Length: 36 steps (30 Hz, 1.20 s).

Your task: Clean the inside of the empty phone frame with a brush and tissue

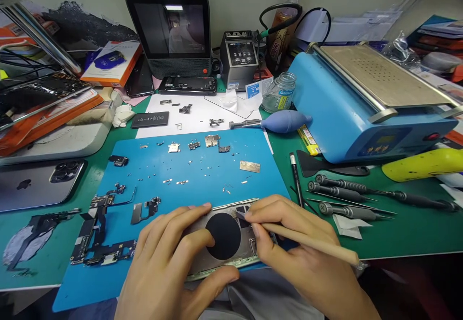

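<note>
A bare metal phone housing point(197, 262) with a black round patch point(223, 236) lies at the front edge of the blue mat. My left hand point(170, 257) grips it by its left part, thumb along the near edge, index fingertip on the round patch and another fingertip at the far edge. In my right hand point(296, 247) is a slim wooden-handled scraper point(314, 240), pinched near its blade. The blade's flat dark tip points at the upper right part of the housing, by a dark rectangular area. My fingers partly cover that end.
Small phone parts and screws spread over the blue mat point(213, 175), with a logic board assembly point(108, 250) at left. Several screwdrivers point(343, 209) lie to the right. Behind stand a blue heating plate machine point(325, 117), an air blower point(285, 121), a glass jar point(280, 93) and a display screen point(170, 30).
</note>
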Tool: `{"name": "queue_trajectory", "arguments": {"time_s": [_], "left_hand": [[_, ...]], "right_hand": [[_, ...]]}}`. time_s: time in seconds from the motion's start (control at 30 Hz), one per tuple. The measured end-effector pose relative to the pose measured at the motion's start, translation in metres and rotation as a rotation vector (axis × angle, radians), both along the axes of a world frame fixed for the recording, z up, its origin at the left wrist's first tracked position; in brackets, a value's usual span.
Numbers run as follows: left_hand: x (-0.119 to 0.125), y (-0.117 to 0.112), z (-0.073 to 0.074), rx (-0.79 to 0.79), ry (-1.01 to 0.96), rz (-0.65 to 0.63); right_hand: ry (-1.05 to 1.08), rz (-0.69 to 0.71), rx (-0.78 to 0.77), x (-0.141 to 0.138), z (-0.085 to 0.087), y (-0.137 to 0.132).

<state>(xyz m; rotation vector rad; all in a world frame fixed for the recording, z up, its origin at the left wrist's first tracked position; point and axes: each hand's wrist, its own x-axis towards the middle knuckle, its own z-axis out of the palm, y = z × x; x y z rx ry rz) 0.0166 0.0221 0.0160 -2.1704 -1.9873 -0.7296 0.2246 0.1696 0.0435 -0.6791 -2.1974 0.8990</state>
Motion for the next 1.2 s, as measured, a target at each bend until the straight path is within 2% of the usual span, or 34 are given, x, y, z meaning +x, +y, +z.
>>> {"name": "queue_trajectory", "arguments": {"time_s": [0.4, 0.6, 0.83, 0.93, 1.1, 1.2], "left_hand": [[0.000, -0.002, 0.001, -0.008, -0.008, 0.006], [0.008, 0.000, 0.002, -0.012, -0.061, 0.070], [0.002, 0.000, 0.004, -0.023, -0.018, 0.010], [0.007, 0.000, 0.003, -0.019, -0.053, 0.056], [0.015, 0.000, 0.003, -0.023, -0.114, 0.110], [0.015, -0.001, 0.003, -0.022, -0.115, 0.105]], "right_hand": [[0.005, 0.020, 0.009, 0.001, -0.001, 0.002], [0.002, 0.015, 0.017, 0.004, -0.003, 0.000], [-0.002, 0.030, 0.013, 0.002, -0.001, 0.001], [0.007, 0.042, 0.017, 0.002, 0.000, 0.002], [0.059, -0.122, -0.037, 0.009, -0.004, 0.001], [0.051, -0.144, -0.072, 0.011, -0.004, 0.001]]}}
